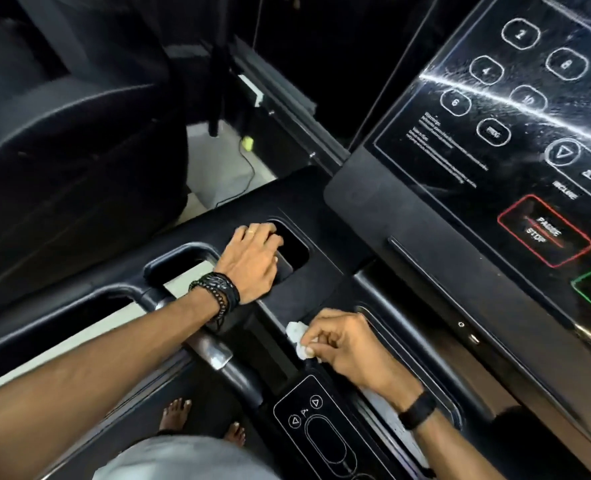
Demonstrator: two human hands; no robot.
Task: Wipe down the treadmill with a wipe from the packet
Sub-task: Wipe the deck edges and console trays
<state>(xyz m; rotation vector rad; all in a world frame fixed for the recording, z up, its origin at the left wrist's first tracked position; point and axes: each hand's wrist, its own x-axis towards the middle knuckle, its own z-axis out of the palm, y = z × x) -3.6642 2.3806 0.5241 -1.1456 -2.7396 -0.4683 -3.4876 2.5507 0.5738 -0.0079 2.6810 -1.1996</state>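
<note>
Left hand (252,261) reaching forward across the treadmill (342,216), forearm stretched long from the lower left, palm down, fingers spread and relaxed, fingertips resting at the near edge of the recessed cup pocket (295,245). Ring on one finger, stacked dark bracelets (217,289) at the wrist. Right hand (351,348) lower and nearer, wrist bent, knuckles up, fingers curled tight and thumb pinching a crumpled white wipe (297,337) against the black console trim just above the small handlebar keypad (316,431). Wipe bunched, poking out past thumb and forefinger on the left side, touching the dark surface. Black band (418,408) on that wrist. Big glossy control panel (515,133) tilted away at upper right, streaked with a bright smear, red-outlined pause/stop button (545,232) near its lower edge. Metal grip sensor (214,353) on the handlebar under the left forearm. Bare feet (200,420) down on the belt, between the two arms.
</note>
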